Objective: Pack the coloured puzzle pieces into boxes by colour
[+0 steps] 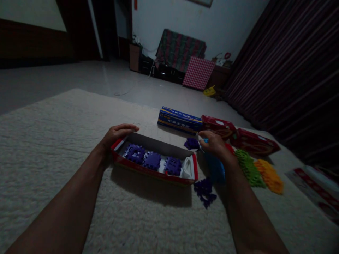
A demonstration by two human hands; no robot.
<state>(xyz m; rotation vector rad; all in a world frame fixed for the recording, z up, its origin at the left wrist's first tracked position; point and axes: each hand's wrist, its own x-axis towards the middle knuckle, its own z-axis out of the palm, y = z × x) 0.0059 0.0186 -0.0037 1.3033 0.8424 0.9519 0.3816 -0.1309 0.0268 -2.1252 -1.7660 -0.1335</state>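
Note:
An open red-edged cardboard box (156, 141) sits low over the cream bedding in front of me. Purple notched plastic blocks (152, 161) lie in a row inside, with a white looped cord (187, 167) at the right end. My left hand (119, 135) grips the box's left end, its fingers reaching along the far corner and its thumb hidden. To the right, my right hand (213, 143) is apart from the box, fingers spread and nothing plainly held. Beneath and beside it are blue pieces (215, 169) and loose purple pieces (205, 192).
A blue box (180, 120) and two dark red boxes (218, 125) stand beyond the hands. Green pieces (249, 167) and orange pieces (269, 176) lie at right. A red-and-white package (317, 190) is near the right edge. Dark curtains (286, 63) hang behind.

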